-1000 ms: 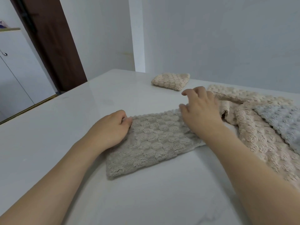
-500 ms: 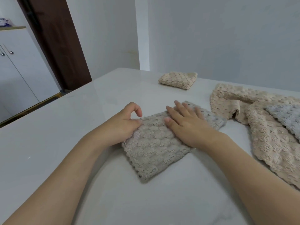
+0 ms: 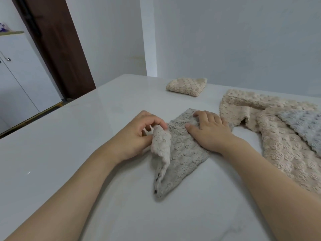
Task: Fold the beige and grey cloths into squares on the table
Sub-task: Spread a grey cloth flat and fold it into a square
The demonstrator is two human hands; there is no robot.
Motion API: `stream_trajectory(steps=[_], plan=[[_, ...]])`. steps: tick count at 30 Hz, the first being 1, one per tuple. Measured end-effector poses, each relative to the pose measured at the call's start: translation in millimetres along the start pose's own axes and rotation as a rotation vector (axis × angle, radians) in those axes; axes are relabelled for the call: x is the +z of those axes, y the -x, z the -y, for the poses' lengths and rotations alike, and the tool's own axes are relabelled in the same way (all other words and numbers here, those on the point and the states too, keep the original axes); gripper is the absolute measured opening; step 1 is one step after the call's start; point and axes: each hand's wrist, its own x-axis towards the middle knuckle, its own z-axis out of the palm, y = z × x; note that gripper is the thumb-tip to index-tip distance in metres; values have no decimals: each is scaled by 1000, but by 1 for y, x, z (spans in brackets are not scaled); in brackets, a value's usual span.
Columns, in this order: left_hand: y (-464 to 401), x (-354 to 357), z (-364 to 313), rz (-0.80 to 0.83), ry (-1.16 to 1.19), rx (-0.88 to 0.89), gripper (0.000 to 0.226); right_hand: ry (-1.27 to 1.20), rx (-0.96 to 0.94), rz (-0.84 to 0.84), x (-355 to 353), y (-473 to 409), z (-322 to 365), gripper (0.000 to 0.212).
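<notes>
A grey-beige textured cloth (image 3: 182,159) lies folded into a strip in the middle of the white table (image 3: 86,129). My left hand (image 3: 137,136) pinches the cloth's left edge and lifts it up off the table, so a flap stands raised. My right hand (image 3: 210,131) lies flat with straight fingers on the cloth's far end and presses it down. A beige cloth folded into a square (image 3: 186,86) sits at the back of the table.
To the right, loose beige cloths (image 3: 284,153) lie spread in a heap with a pale grey cloth (image 3: 305,126) on top. A wall runs behind the table. A dark door (image 3: 57,46) and white cabinets (image 3: 20,79) stand at the left.
My left hand has taken hold of the cloth's left edge and lifted it. My right hand has slid toward the cloth's far end. The cloth has turned slightly on the table.
</notes>
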Motion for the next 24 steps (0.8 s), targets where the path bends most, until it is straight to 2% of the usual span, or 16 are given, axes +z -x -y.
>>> stream_trajectory(steps=[2,3,6,7,9,12,15,17,19,21,23,24], plan=[[1,0,-5,-72,14,57,10,-40,-44,-8,-2,1,0,54],[1,0,-8,-81,100,78,10,-52,-78,8,-3,1,0,53],[4,4,-14,17,327,59,14,-91,-173,93,-9,2,2,62],[5,5,-15,57,331,38,14,-133,-190,86,-10,1,2,58],[6,6,-13,131,329,-16,21,-233,-209,26,-12,1,0,36],[6,1,-10,157,380,-116,46,-224,-239,-8,-10,-3,-4,25],[2,2,-5,69,308,-183,45,-248,-230,-4,-7,-5,-4,17],[-3,4,0,-69,125,-169,31,-435,-202,-10,-11,-1,-3,15],[-7,7,4,-227,14,-175,22,-602,-158,-3,-13,0,-3,19],[-11,13,9,-347,22,-220,20,-609,-83,40,-14,0,-3,44],[-14,20,13,-376,-29,-265,21,-625,-2,118,-15,0,-3,66],[-16,23,14,-372,-79,-272,22,-631,10,144,-17,0,-2,69]])
